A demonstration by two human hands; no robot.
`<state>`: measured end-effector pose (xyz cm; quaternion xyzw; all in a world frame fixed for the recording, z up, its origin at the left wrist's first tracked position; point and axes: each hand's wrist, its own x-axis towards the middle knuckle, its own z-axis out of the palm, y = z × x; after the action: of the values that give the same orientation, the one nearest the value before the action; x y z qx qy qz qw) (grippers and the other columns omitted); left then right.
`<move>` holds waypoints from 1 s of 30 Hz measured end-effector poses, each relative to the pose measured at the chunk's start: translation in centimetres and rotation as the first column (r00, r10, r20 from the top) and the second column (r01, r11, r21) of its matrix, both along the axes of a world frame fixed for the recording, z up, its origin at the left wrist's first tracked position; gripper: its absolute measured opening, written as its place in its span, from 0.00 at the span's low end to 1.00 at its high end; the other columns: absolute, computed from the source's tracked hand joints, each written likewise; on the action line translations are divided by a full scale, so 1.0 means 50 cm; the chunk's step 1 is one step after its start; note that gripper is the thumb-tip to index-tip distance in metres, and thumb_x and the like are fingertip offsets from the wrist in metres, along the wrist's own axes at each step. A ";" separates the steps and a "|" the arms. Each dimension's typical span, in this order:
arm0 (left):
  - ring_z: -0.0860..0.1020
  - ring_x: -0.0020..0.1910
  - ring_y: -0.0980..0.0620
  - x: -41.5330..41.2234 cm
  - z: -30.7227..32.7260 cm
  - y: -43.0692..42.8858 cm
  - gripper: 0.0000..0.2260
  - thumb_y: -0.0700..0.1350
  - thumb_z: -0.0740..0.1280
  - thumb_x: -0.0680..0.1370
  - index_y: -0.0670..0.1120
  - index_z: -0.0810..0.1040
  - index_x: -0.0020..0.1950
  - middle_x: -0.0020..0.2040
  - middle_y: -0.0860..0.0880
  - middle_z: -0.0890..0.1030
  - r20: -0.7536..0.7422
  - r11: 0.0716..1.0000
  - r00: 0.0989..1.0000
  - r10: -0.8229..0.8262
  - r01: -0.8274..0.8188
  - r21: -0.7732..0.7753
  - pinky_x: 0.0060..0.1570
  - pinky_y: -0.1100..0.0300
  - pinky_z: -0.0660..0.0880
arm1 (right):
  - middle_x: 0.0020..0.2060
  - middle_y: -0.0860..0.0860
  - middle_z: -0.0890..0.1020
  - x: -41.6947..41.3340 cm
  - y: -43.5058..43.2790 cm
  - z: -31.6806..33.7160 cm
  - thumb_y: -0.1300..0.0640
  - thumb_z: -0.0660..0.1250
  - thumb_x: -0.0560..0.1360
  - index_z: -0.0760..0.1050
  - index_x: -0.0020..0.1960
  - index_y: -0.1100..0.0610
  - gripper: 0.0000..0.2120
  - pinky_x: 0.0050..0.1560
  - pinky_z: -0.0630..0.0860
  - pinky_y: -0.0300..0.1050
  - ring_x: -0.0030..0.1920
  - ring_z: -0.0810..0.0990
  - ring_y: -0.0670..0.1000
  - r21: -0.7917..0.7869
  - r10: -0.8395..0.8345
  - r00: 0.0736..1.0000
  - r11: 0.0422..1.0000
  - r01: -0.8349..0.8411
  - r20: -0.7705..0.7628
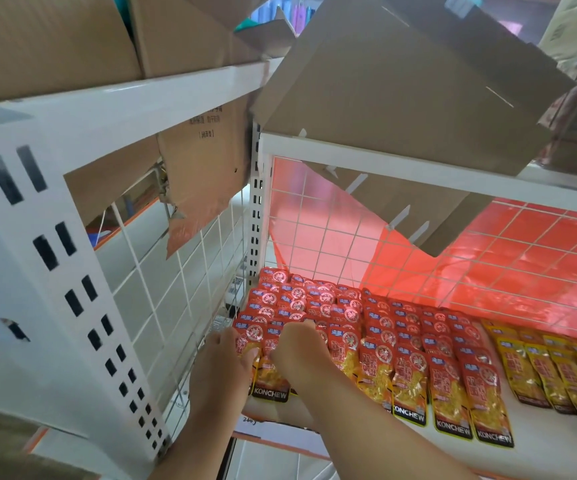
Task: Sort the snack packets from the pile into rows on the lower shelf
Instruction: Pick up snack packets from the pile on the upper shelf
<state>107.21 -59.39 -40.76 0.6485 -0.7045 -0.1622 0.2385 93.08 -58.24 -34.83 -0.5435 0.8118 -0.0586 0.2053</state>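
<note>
Red snack packets (412,341) are rowed on the white lower shelf (543,455); the left hand (226,353) and right hand (294,346) are laid on them, grasp indeterminate.

Packet rows (415,362) are laid on the lower shelf (540,455); a wire grid (488,271) is set behind, a cardboard box (401,81) above.

Snack packets (412,375) at five o'clock are glossy plastic; the cardboard box (401,81) at one is matt; the shelf post (55,237) is smooth painted metal.
</note>
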 end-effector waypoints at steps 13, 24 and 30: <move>0.74 0.54 0.55 0.003 0.010 0.014 0.21 0.62 0.65 0.80 0.51 0.69 0.66 0.59 0.49 0.73 -0.009 0.999 0.999 -0.040 0.040 -0.021 0.47 0.61 0.79 | 0.60 0.59 0.75 -0.012 0.007 0.034 0.57 0.67 0.79 0.76 0.59 0.59 0.10 0.43 0.72 0.41 0.54 0.79 0.55 0.016 0.022 1.000 1.000 -0.023 0.016; 0.77 0.60 0.45 -0.044 0.203 0.017 0.18 0.56 0.65 0.82 0.52 0.73 0.70 0.64 0.47 0.78 0.022 0.969 0.993 -0.114 0.117 -0.218 0.56 0.48 0.79 | 0.40 0.51 0.79 -0.103 0.049 0.181 0.45 0.70 0.77 0.75 0.47 0.56 0.14 0.37 0.72 0.46 0.38 0.78 0.52 -0.234 0.040 0.998 0.972 -0.027 0.052; 0.78 0.56 0.55 -0.116 0.386 0.048 0.14 0.53 0.69 0.79 0.56 0.79 0.64 0.57 0.57 0.80 -0.232 0.870 0.890 -0.392 0.278 -0.406 0.54 0.54 0.75 | 0.53 0.48 0.82 -0.201 0.145 0.315 0.45 0.70 0.76 0.80 0.58 0.49 0.13 0.49 0.75 0.46 0.48 0.79 0.50 -0.542 0.092 0.983 0.841 0.009 0.160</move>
<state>101.39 -56.97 -21.43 0.4261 -0.7790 -0.1678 0.4282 83.03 -50.98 -19.09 -0.5891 0.7287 -0.3289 0.1174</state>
